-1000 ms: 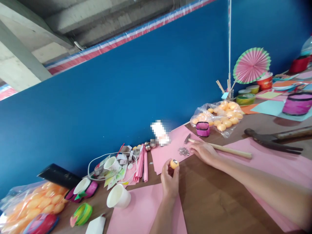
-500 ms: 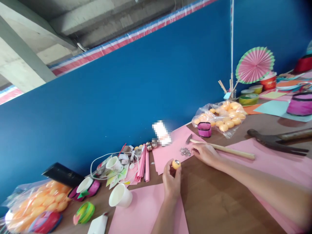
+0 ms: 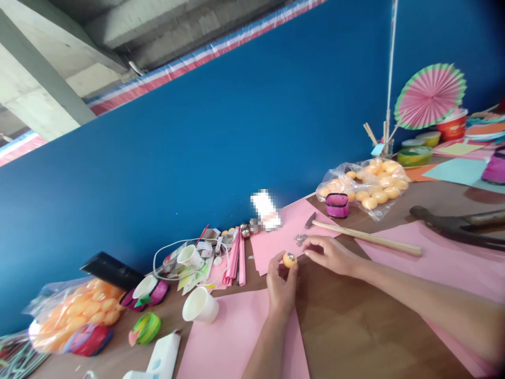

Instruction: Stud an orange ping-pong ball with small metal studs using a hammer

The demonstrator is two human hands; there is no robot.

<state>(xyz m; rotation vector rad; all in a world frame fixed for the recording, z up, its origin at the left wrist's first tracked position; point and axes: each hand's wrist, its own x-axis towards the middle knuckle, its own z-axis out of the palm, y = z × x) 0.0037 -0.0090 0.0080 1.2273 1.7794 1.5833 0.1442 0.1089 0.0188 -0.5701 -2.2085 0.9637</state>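
Observation:
My left hand [image 3: 281, 288] is closed around a small orange ball [image 3: 290, 260], which looks like a ping-pong ball. Shiny silver bits cover part of its upper side. Just right of the ball, my right hand [image 3: 331, 255] has thumb and fingertips drawn together. Anything in that pinch is too small to make out. Beyond those fingertips, a little heap of silver pieces [image 3: 301, 239] lies on pink paper [image 3: 272, 245], partly hidden by the hand. A small hammer [image 3: 366, 238] with a wooden handle rests behind my right hand.
Bags of orange balls [image 3: 381, 181] stand at back right and far left. A white cup [image 3: 200, 305] sits on pink paper [image 3: 232, 331]. A larger claw hammer [image 3: 453, 221] lies at right. Paper strips [image 3: 235, 258] and a white cable are left of centre. A blue wall [image 3: 197, 147] rises behind.
My right hand has moved left from beside the silver heap to nearer the ball, its fingertips drawn in. My left hand still holds the ball. The view has shifted slightly.

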